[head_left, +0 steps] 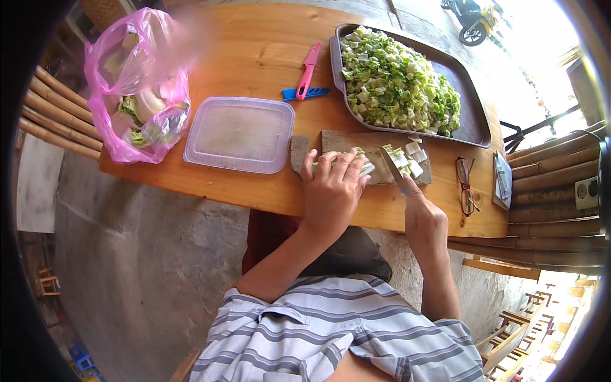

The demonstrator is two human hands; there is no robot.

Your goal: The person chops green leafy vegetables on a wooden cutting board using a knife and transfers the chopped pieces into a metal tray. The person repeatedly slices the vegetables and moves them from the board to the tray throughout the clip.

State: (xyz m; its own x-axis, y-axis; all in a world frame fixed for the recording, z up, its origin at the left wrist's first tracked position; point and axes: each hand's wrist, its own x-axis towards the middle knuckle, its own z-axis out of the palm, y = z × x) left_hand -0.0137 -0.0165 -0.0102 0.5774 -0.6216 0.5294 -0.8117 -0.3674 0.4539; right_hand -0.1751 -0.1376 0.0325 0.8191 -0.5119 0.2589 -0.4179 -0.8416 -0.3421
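Observation:
My left hand (pixel 331 194) presses down with bent fingers on a bunch of pale green-and-white Chinese cabbage (pixel 368 168) on a worn wooden cutting board (pixel 340 139). Most of the bunch is hidden under the fingers. In my right hand (pixel 425 215) is a kitchen knife (pixel 392 165), its handle covered by the fingers. The blade points away from me and to the left, just right of the bunch. Cut cabbage pieces (pixel 414 160) lie on the board to the right of the blade.
Beyond the board, a dark tray (pixel 472 121) holds a heap of chopped cabbage (pixel 401 83). Leftward are a translucent plastic lid or container (pixel 240 135) and a pink bag (pixel 105 127) with cabbage. A pink knife (pixel 307 73), blue sheath (pixel 312 93) and eyeglasses (pixel 465 184) also lie on the table.

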